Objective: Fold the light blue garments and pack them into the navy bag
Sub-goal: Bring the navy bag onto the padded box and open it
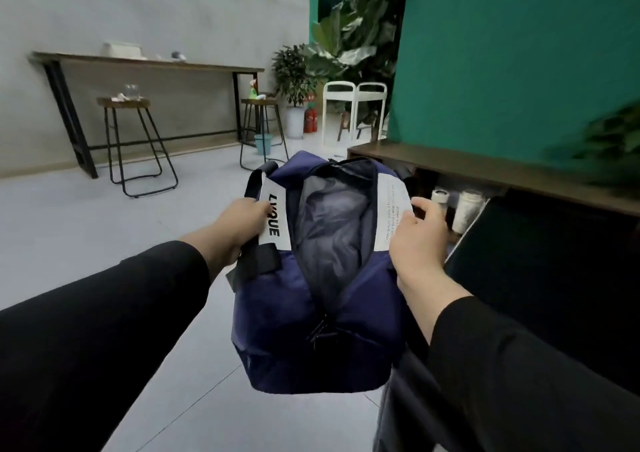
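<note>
Matt navy cloth bag [277,320], grey mesh lining; wooden stool [123,101] seat on black metal legs.

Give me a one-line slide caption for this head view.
Both hands hold the open navy bag above the floor, left hand gripping its black strap, right hand at its rim.

Setting: café or lounge-type commercial interior. Evidence: long wooden bar table [145,62] against grey wall, two metal-legged bar stools [135,140], potted plants [294,77], red fire extinguisher [309,120], white chairs [355,112], teal partition wall [519,53], tiled floor [86,230].
</note>
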